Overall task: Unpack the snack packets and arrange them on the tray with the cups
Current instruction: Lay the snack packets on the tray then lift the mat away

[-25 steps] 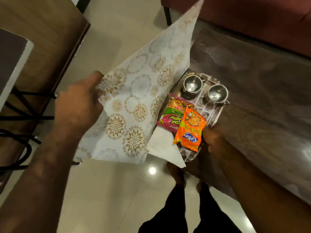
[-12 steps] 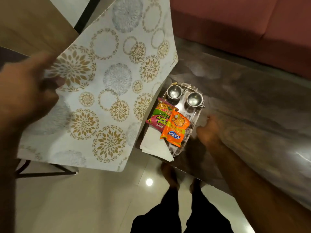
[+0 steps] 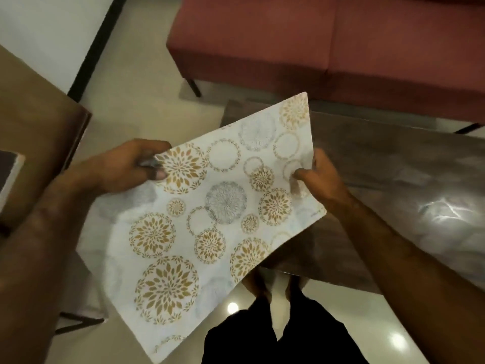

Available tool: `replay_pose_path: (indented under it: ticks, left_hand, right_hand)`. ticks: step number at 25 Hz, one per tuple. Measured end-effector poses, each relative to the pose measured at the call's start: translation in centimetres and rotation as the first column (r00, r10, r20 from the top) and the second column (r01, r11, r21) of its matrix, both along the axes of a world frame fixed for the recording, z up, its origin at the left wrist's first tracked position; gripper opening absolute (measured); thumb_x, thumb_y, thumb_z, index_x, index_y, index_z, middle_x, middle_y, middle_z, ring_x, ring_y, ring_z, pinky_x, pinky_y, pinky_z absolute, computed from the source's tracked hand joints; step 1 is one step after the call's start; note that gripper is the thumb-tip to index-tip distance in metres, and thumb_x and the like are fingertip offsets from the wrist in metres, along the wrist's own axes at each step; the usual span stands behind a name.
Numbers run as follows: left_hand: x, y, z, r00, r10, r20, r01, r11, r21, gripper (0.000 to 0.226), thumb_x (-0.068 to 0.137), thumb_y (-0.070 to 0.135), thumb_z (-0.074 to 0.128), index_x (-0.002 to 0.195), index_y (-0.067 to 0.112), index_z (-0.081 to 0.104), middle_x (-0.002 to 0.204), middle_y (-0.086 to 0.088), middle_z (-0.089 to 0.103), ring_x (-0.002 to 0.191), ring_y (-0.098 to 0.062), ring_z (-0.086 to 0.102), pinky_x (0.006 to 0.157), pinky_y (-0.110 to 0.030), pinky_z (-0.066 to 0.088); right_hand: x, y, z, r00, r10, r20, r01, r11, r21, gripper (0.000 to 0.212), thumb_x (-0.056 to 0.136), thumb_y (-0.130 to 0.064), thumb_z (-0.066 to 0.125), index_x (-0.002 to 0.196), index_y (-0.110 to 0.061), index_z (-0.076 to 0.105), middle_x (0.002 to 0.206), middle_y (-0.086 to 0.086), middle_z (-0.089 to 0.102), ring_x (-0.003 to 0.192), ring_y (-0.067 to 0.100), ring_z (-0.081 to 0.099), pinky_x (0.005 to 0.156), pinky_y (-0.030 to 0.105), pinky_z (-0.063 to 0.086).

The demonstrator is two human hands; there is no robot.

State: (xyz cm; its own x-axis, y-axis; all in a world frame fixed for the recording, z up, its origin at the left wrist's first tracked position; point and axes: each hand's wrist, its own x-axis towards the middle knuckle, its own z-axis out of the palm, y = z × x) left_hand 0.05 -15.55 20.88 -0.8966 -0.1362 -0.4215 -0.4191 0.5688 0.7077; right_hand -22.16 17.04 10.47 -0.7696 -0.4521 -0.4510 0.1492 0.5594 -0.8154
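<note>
A white placemat (image 3: 210,222) printed with gold and grey floral circles fills the middle of the head view, held flat in the air in front of me. My left hand (image 3: 126,166) pinches its left edge. My right hand (image 3: 319,177) pinches its right edge. The mat hangs over the near left part of the dark glossy table (image 3: 393,179) and hides the tray, the two steel cups and the snack packets.
A dark red sofa (image 3: 328,40) stands behind the table. A brown wooden surface (image 3: 34,119) lies at the left. My feet (image 3: 273,285) and dark trousers show on the pale tiled floor below the mat.
My right hand left the tray side and took hold of the mat's right edge. The mat swung from upright at the left down across the tray, covering the cups and packets.
</note>
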Motion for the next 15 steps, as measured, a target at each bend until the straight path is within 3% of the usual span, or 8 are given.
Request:
replay_pose_path:
  ticks: [2,3,6,10,13,15]
  left_hand:
    - [-1.9,0.9,-0.2,0.999,-0.045,0.012,0.043,0.994,0.102,0.016,0.089,0.013,0.073,0.106,0.015,0.072,0.109,-0.001,0.077,0.105,-0.018,0.073,0.095,-0.040,0.052]
    - [-2.8,1.1,-0.3,0.998,-0.065,0.024,0.062,0.992,0.114,0.019,0.089,0.020,0.076,0.107,0.017,0.072,0.110,-0.001,0.077,0.104,-0.018,0.073,0.093,-0.041,0.053]
    - [-5.5,1.5,-1.1,0.958,-0.215,0.191,0.199,0.975,0.099,0.047,0.075,0.050,0.082,0.116,0.029,0.071,0.114,0.009,0.076,0.103,-0.012,0.074,0.087,-0.037,0.057]
    - [-5.7,-0.3,-3.8,0.825,-0.292,0.483,0.289,0.954,0.084,0.071,0.054,0.060,0.093,0.117,0.035,0.073,0.108,0.009,0.078,0.097,-0.014,0.076,0.082,-0.038,0.061]
    - [-5.7,0.4,-5.6,0.839,-0.113,0.533,0.083,0.993,0.080,0.066,0.049,0.050,0.098,0.106,0.022,0.078,0.086,-0.013,0.079,0.071,-0.030,0.076,0.056,-0.029,0.056]
    - [-6.2,3.1,-6.5,0.889,0.128,0.440,-0.195,0.974,0.111,0.064,0.045,0.048,0.099,0.098,0.018,0.079,0.088,-0.018,0.078,0.071,-0.033,0.075,0.062,-0.032,0.059]
  right_hand:
    - [-0.3,2.0,0.0,0.997,-0.083,0.006,0.083,0.996,-0.034,0.026,0.096,-0.009,0.064,0.101,-0.035,0.060,0.090,-0.026,0.074,0.082,-0.010,0.073,0.056,0.005,0.053]
    - [-0.3,3.1,0.1,0.990,-0.140,-0.015,0.139,0.990,-0.036,0.017,0.101,-0.013,0.060,0.104,-0.030,0.062,0.093,-0.021,0.073,0.084,-0.007,0.073,0.054,0.006,0.051]
    - [-1.1,7.0,-0.2,0.964,-0.248,-0.097,0.249,0.969,-0.010,0.010,0.110,-0.022,0.048,0.108,-0.022,0.058,0.098,-0.015,0.062,0.088,0.003,0.065,0.064,0.022,0.050]
    - [-2.6,11.5,-0.9,0.948,-0.300,-0.109,0.310,0.947,0.086,0.013,0.112,-0.027,0.042,0.105,-0.028,0.053,0.095,-0.018,0.057,0.086,-0.001,0.056,0.062,0.022,0.041]
    - [-4.8,16.8,-1.5,0.910,-0.398,-0.118,0.412,0.901,0.133,0.012,0.111,-0.027,0.041,0.107,-0.028,0.052,0.095,-0.018,0.055,0.086,0.000,0.055,0.063,0.022,0.039]
    - [-6.4,20.5,-2.0,0.885,-0.453,-0.110,0.466,0.871,0.158,0.014,0.110,-0.027,0.040,0.110,-0.023,0.054,0.099,-0.011,0.058,0.092,0.010,0.059,0.064,0.025,0.041]
